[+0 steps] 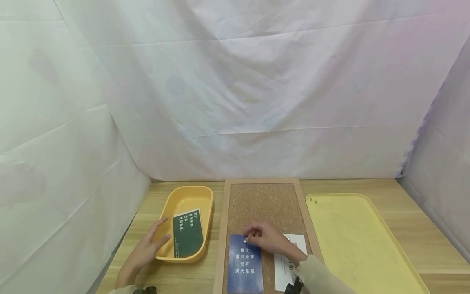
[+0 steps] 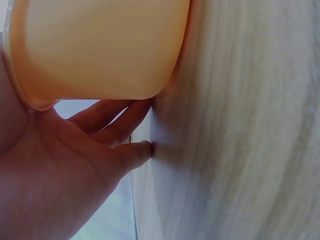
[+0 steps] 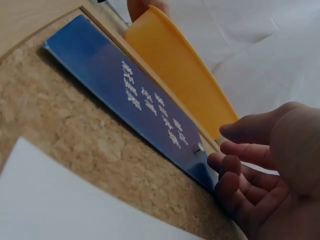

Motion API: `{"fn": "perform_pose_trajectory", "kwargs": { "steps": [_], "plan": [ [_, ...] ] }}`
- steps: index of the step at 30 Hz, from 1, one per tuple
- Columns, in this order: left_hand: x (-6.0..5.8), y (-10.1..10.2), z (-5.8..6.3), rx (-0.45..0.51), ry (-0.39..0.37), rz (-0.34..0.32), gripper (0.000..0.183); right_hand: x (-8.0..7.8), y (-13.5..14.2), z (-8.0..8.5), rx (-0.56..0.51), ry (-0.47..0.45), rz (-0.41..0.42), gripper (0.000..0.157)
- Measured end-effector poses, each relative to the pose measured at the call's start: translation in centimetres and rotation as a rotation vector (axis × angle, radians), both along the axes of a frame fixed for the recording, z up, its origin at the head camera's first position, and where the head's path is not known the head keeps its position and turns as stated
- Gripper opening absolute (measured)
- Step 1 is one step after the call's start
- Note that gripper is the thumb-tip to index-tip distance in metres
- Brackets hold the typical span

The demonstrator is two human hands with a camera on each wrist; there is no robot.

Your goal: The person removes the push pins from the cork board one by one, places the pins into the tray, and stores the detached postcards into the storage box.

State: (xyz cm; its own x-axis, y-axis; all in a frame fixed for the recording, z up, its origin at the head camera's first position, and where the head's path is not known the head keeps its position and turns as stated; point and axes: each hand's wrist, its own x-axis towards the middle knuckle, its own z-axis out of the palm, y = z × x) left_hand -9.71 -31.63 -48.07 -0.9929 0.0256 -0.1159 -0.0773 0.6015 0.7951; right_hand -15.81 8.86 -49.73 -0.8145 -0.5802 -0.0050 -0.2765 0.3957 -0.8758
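Observation:
In the head view my left hand [image 1: 145, 247] rests at the left rim of a yellow-orange plastic basket [image 1: 185, 192], its thumb over the rim. Its other fingers lie loosely bent along the outer wall, tips at the tabletop in the left wrist view. Inside the basket leans a dark green card [image 1: 188, 234] with white writing. A blue card [image 1: 244, 281] with white characters lies on the cork board [image 1: 262, 204]. Near its top edge sticks a silvery pushpin [image 3: 201, 147]. Close beside the pin, my right hand [image 1: 269, 239] has loosely curled fingers with nothing between them.
A white card [image 1: 280, 273] lies on the board, partly under my right forearm. To the right is a yellow tray [image 1: 356, 237] with small pins [image 1: 313, 200] in its far left corner. White cloth [image 1: 257, 102] hangs behind the wooden table [image 1: 396, 200].

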Motion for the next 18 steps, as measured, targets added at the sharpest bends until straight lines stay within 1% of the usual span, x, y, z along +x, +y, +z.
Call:
{"fn": "perform_pose_trajectory", "kwargs": {
  "steps": [8,13,18],
  "plan": [
    [-0.01,-0.04,-0.03,-0.004,-0.005,-0.004,0.061,0.06,0.15,-0.62,-0.014,-0.023,-0.004,0.015],
    [0.03,-0.11,0.11,-0.001,-0.016,-0.003,0.062,-0.14,0.32,-0.98,-0.017,-0.029,0.015,0.014],
    [0.07,-0.08,0.21,0.012,-0.018,-0.009,0.062,-0.15,0.38,-1.01,-0.009,-0.027,0.023,0.015]
  ]
}}
